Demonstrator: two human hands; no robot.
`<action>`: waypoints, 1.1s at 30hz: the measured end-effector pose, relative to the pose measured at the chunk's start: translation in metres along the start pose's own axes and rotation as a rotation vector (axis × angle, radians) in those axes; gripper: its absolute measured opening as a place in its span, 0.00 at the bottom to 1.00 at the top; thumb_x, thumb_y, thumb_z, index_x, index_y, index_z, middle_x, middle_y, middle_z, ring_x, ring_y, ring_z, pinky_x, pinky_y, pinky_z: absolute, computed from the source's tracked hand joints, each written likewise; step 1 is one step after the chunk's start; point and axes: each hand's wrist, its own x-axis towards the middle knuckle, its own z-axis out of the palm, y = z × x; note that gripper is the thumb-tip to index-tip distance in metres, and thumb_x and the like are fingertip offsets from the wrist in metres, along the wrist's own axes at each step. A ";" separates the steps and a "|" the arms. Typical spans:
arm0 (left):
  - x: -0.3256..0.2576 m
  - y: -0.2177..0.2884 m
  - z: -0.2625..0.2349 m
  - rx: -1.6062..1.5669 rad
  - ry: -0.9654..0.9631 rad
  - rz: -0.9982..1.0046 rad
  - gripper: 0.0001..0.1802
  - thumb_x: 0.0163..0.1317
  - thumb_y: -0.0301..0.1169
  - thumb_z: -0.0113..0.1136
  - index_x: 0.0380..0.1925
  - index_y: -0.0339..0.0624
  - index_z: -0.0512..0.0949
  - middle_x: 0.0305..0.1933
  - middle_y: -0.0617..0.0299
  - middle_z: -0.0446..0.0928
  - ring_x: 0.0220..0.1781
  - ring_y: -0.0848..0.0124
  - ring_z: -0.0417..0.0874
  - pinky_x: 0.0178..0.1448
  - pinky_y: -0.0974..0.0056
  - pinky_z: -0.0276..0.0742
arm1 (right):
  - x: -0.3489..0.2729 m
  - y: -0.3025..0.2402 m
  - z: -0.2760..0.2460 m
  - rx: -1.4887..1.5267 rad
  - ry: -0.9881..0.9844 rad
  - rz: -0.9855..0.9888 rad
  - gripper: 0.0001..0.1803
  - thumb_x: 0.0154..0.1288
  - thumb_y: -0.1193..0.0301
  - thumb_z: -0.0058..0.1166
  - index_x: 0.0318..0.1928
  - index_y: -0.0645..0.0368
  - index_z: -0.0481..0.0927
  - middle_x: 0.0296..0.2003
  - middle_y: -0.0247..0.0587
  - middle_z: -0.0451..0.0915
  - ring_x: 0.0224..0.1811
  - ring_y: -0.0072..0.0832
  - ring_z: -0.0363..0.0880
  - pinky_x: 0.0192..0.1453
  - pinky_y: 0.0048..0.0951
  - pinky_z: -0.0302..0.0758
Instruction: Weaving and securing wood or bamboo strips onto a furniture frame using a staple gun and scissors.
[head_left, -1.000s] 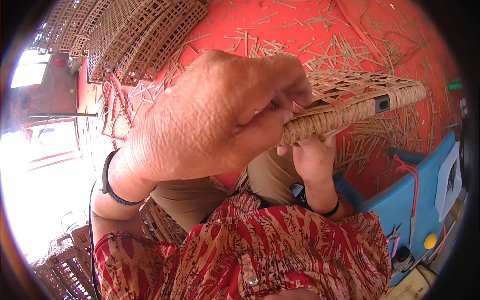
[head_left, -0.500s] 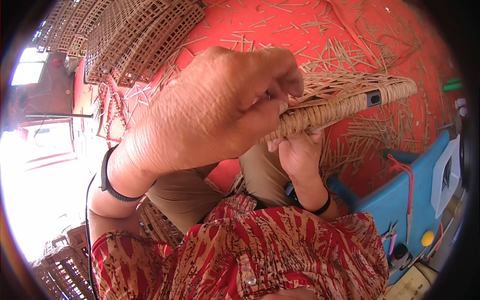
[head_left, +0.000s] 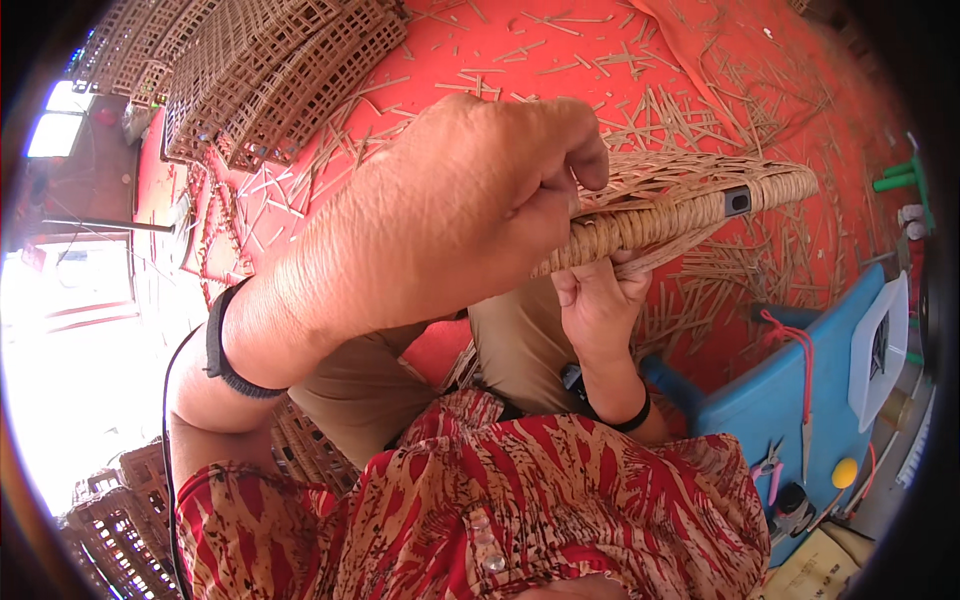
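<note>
A woven rattan panel [head_left: 650,226] with a thickly wrapped rim is held up in front of me, its open lattice face tilted away. Set into the rim near its right end is a small dark rectangular fitting [head_left: 737,202]. My left hand [head_left: 450,210], large and close, has its fingers curled over the panel's left end; its fingertips are partly hidden. Beneath the rim, my right hand [head_left: 601,305] presses its bent fingers against the underside. A loose-looking band of strands [head_left: 675,247] slants below the rim beside those fingers.
Stacked woven lattice panels [head_left: 290,80] stand at the upper left. Cut strips [head_left: 690,115] litter the red floor covering [head_left: 480,40]. To the right, a blue stool [head_left: 740,400] carries pliers [head_left: 768,465], scissors with a red cord [head_left: 806,400] and a white tray [head_left: 878,350].
The panel's right end has dipped slightly, and more strands show under its rim. My right hand's fingers have shifted along the underside. My left hand stays at the same end, its fingers curled lower.
</note>
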 end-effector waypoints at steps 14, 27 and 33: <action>0.004 -0.002 -0.001 -0.069 -0.004 -0.001 0.10 0.57 0.23 0.54 0.40 0.32 0.76 0.33 0.56 0.82 0.37 0.67 0.85 0.44 0.65 0.80 | 0.001 -0.001 0.000 -0.042 0.131 -0.103 0.08 0.64 0.79 0.56 0.27 0.64 0.75 0.18 0.34 0.72 0.15 0.17 0.65 0.18 0.20 0.63; -0.003 0.007 0.006 0.109 0.063 0.072 0.09 0.56 0.20 0.50 0.38 0.34 0.75 0.34 0.50 0.82 0.37 0.55 0.86 0.41 0.58 0.82 | 0.013 0.003 -0.023 0.365 0.013 0.228 0.06 0.56 0.83 0.58 0.30 0.60 0.76 0.15 0.29 0.66 0.13 0.18 0.58 0.20 0.23 0.58; -0.005 0.010 0.005 0.205 0.058 0.108 0.07 0.58 0.19 0.54 0.37 0.36 0.75 0.31 0.51 0.81 0.34 0.54 0.85 0.37 0.58 0.81 | 0.015 -0.005 -0.016 0.278 0.013 0.250 0.07 0.56 0.83 0.58 0.34 0.60 0.76 0.19 0.31 0.72 0.13 0.16 0.58 0.20 0.22 0.58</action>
